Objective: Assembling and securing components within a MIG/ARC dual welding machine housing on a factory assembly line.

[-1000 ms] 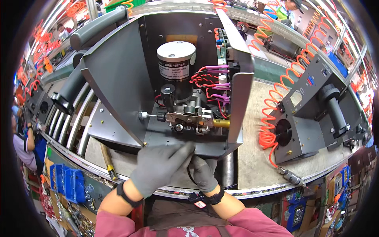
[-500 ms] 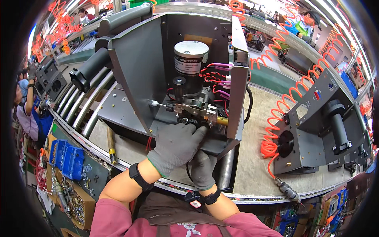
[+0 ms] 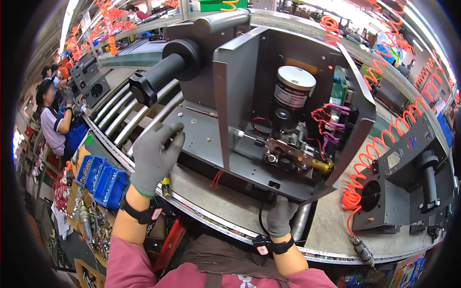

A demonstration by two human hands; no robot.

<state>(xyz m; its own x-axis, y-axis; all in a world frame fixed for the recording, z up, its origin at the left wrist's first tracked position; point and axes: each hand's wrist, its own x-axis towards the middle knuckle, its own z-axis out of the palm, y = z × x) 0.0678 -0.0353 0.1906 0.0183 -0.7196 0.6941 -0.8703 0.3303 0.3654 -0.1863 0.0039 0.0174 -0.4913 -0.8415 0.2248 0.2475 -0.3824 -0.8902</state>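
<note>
In front of me is a grey metal machine housing (image 3: pixel 237 77), with a wire feeder motor (image 3: pixel 294 91) standing in its right bay. Below that motor sits the metal drive mechanism (image 3: pixel 284 152), which no hand touches. My left hand (image 3: pixel 154 156), in a grey glove, hovers left of the bay by the base plate (image 3: pixel 192 126); its fingers are slightly bent, apart and hold nothing. My right hand (image 3: pixel 281 217), also gloved, is closed at the front lower edge of the housing, beside a black cable (image 3: pixel 260 216). What its fingers grip is hidden.
A black spool holder (image 3: pixel 165 72) juts out at the left, above metal rollers (image 3: pixel 122 113). Blue bins (image 3: pixel 109 188) of small hardware stand lower left. A second housing (image 3: pixel 398 173) and a coiled orange air hose (image 3: pixel 353 198) are at the right. A co-worker (image 3: pixel 53 120) is far left.
My left hand has left the drive mechanism and moved left, its fingers opening. My right hand has come down to the housing's front edge. The view has shifted, and the housing appears farther right.
</note>
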